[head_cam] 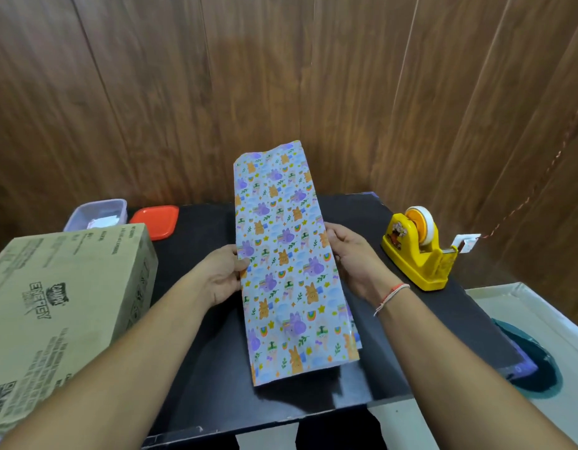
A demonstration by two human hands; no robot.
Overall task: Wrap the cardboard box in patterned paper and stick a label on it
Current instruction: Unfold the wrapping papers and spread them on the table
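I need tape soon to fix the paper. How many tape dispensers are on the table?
1. The yellow tape dispenser stands on the black table at the right, beyond the right hand, a roll mounted in it. Another could be hidden behind the cardboard box.

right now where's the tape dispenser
In the head view the yellow tape dispenser stands on the black table at the right, just beyond the right hand, which holds the patterned paper.
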